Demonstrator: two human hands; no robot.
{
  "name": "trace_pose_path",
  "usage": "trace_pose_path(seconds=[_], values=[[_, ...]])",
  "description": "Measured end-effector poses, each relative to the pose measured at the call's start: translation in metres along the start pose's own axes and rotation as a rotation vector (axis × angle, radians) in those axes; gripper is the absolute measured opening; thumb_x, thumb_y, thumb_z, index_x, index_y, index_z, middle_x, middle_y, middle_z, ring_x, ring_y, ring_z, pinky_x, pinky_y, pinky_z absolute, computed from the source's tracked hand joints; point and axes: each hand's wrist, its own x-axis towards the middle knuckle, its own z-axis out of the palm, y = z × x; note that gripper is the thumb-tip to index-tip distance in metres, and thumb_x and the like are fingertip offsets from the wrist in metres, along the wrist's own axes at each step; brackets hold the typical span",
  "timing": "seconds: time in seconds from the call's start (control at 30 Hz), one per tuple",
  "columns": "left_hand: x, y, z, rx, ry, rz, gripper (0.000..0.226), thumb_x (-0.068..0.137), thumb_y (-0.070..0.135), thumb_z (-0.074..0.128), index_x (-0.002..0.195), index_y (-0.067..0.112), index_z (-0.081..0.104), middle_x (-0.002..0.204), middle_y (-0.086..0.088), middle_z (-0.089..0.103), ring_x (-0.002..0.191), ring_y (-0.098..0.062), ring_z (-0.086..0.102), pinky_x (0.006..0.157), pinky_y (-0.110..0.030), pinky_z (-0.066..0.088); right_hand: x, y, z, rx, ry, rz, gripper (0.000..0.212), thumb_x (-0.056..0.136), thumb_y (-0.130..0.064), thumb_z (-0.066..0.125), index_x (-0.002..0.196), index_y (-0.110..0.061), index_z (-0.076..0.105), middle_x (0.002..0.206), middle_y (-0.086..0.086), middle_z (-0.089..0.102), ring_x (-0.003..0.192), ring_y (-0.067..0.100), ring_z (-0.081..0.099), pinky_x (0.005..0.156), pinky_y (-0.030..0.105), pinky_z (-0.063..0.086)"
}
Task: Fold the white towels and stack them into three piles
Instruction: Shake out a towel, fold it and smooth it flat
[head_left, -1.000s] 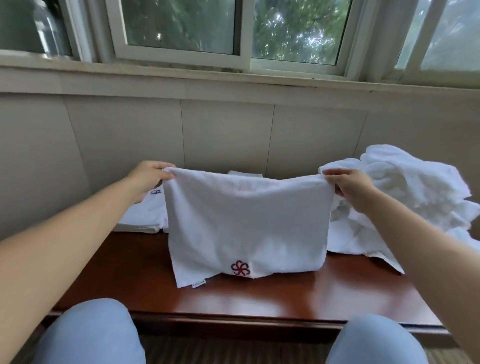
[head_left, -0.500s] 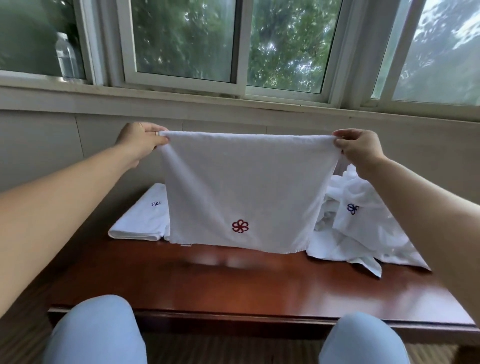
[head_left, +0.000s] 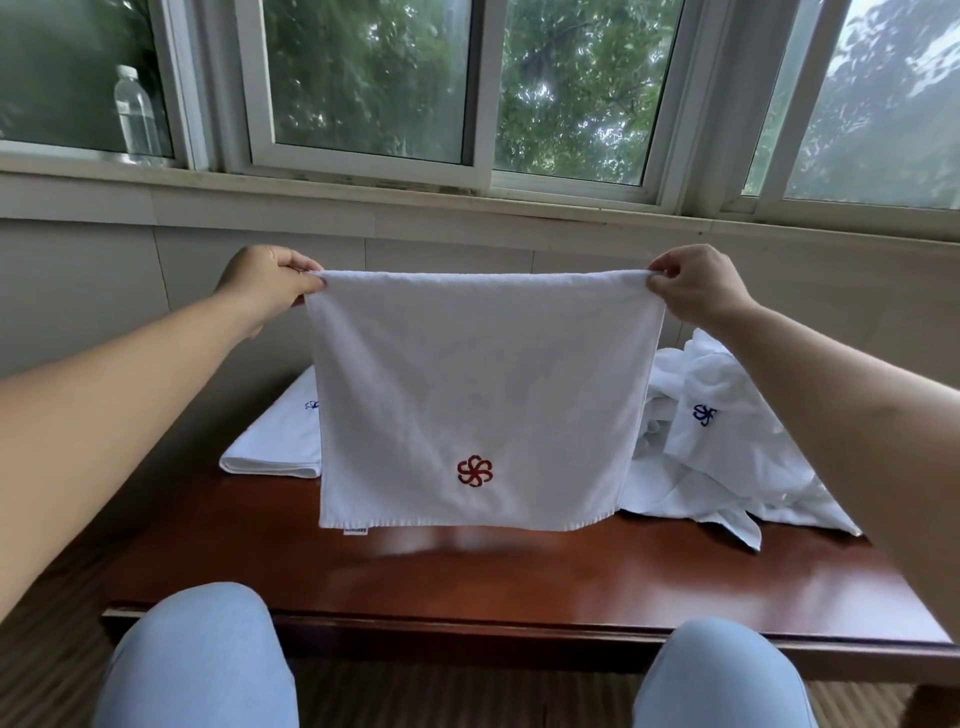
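Note:
A white towel (head_left: 478, 384) with a red flower emblem hangs stretched flat in the air above the table. My left hand (head_left: 267, 283) pinches its top left corner and my right hand (head_left: 693, 283) pinches its top right corner. The towel's bottom hem hangs just above the wood. Behind it on the left lies a folded white towel (head_left: 275, 447) with a blue emblem. On the right is a loose heap of unfolded white towels (head_left: 727, 447), one showing a blue emblem.
The dark red wooden table (head_left: 519, 577) stands against a tiled wall under a window. A clear plastic bottle (head_left: 136, 117) stands on the sill at the left. My knees in light blue trousers (head_left: 208, 660) are at the table's front edge.
Both hands lifted the towel from the tabletop, where its lower part lay, up into the air and pulled it taut. The view tilted upward.

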Motion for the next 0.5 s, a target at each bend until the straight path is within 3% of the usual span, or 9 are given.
trace_pose_path(seconds=[0.1, 0.2, 0.27, 0.37, 0.5], values=[[-0.002, -0.003, 0.000, 0.042, 0.020, 0.029, 0.013, 0.084, 0.016, 0.083, 0.082, 0.026, 0.074, 0.085, 0.002, 0.072, 0.081, -0.013, 0.065, 0.083, -0.029, 0.057, 0.000, 0.002, 0.002, -0.105, 0.018, -0.001, 0.025, 0.098, -0.020, 0.058, 0.115, -0.013, 0.074, 0.119, 0.013, 0.070, 0.113, 0.033, 0.061, 0.094, 0.036, 0.046], [-0.004, -0.001, -0.002, 0.030, 0.009, 0.028, 0.010, 0.084, 0.021, 0.084, 0.084, 0.026, 0.074, 0.086, 0.003, 0.071, 0.082, -0.015, 0.063, 0.083, -0.030, 0.056, -0.002, 0.001, 0.004, -0.088, 0.041, 0.054, 0.027, 0.099, -0.023, 0.056, 0.119, -0.017, 0.072, 0.128, 0.013, 0.061, 0.116, 0.034, 0.059, 0.099, 0.039, 0.046], [-0.006, 0.000, -0.004, -0.001, -0.037, 0.020, 0.010, 0.084, 0.021, 0.083, 0.085, 0.025, 0.074, 0.088, -0.001, 0.072, 0.080, -0.015, 0.062, 0.083, -0.031, 0.056, -0.004, 0.003, 0.002, 0.002, 0.032, 0.102, 0.023, 0.097, -0.019, 0.058, 0.114, -0.015, 0.072, 0.113, 0.012, 0.071, 0.102, 0.031, 0.067, 0.093, 0.038, 0.052], [-0.012, 0.001, -0.009, -0.014, -0.061, 0.039, 0.015, 0.085, 0.020, 0.081, 0.085, 0.026, 0.067, 0.086, -0.008, 0.068, 0.076, -0.017, 0.061, 0.076, -0.031, 0.056, -0.012, 0.004, -0.003, 0.194, -0.018, 0.178, 0.017, 0.093, -0.010, 0.061, 0.107, -0.015, 0.069, 0.081, 0.009, 0.073, 0.067, 0.020, 0.070, 0.068, 0.031, 0.053], [-0.022, 0.003, -0.015, 0.006, -0.060, 0.115, 0.024, 0.094, 0.010, 0.065, 0.078, 0.026, 0.061, 0.079, -0.009, 0.061, 0.077, -0.019, 0.058, 0.082, -0.037, 0.056, -0.025, 0.002, -0.008, 0.256, 0.004, 0.130, 0.024, 0.094, -0.005, 0.049, 0.085, -0.024, 0.062, 0.067, 0.005, 0.069, 0.055, 0.012, 0.068, 0.061, 0.030, 0.052]])
